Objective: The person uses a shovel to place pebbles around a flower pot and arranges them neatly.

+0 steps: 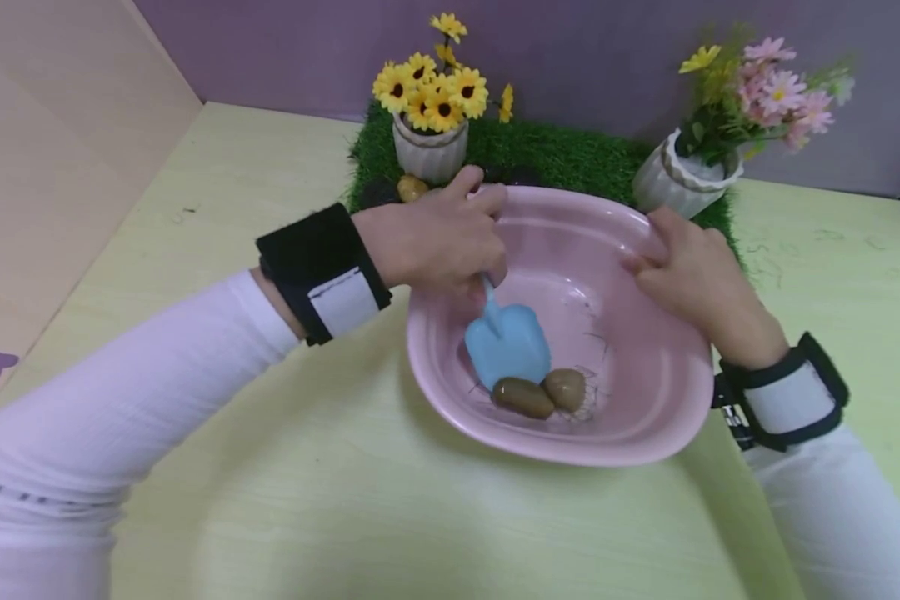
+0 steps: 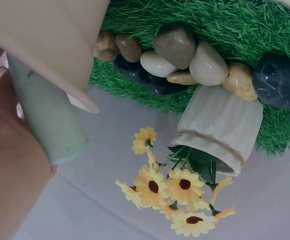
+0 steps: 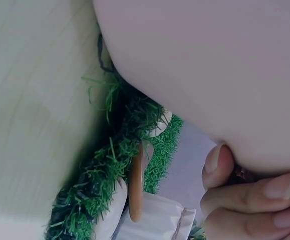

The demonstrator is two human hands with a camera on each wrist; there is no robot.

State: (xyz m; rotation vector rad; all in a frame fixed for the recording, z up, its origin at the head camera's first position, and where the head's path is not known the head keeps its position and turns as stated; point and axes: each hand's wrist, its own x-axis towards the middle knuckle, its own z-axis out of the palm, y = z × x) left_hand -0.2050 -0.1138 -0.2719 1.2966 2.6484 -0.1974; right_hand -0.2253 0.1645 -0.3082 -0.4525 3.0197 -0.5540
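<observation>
A pink oval basin is held between both hands, its bottom and inner wall showing in the head view. Over its left far rim lies my left hand, which also grips the handle of a light blue toy shovel. The shovel's scoop hangs inside the basin, right at a long brown stone and a rounder tan stone. Gripping the right far rim is my right hand; its fingers curl under the rim in the right wrist view.
Behind the basin, a strip of artificial grass carries a white pot of yellow flowers and a tilted white pot of pink flowers. Several smooth stones lie on the grass. A purple wall rises behind the pale wooden table.
</observation>
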